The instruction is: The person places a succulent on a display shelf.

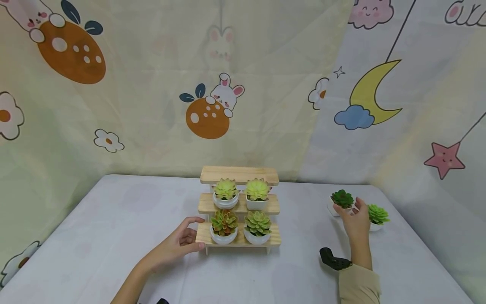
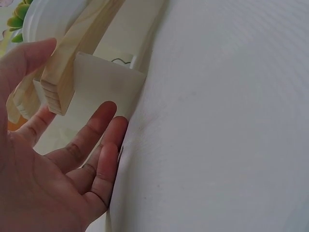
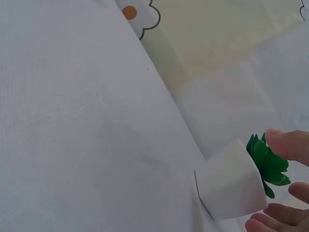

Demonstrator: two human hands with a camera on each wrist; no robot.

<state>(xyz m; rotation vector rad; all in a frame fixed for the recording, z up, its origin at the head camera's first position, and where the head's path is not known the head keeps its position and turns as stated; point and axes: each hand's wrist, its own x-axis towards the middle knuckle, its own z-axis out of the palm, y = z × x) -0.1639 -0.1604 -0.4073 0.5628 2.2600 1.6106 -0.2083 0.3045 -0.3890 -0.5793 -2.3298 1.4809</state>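
Note:
A small tiered wooden shelf (image 1: pixel 238 240) stands on the table, its steps rising toward the back. My left hand (image 1: pixel 177 240) grips the left end of its lowest plank between thumb and index finger; the other fingers curl loosely beside the white support (image 2: pixel 108 77). At right, my right hand (image 1: pixel 355 217) has its thumb and fingers around the rim of a dark green succulent (image 1: pixel 342 198) in a white pot (image 3: pixel 229 183). Close by that hand, a bright green succulent (image 1: pixel 378 214) in a white pot is partly hidden behind it.
On the lowest plank stand a reddish-green succulent (image 1: pixel 224 223) and a pale green one (image 1: pixel 258 224). Two yellow-green succulents (image 1: pixel 225 189) occupy the middle plank. A patterned cloth backdrop (image 1: pixel 265 105) borders the white table (image 1: pixel 125 219).

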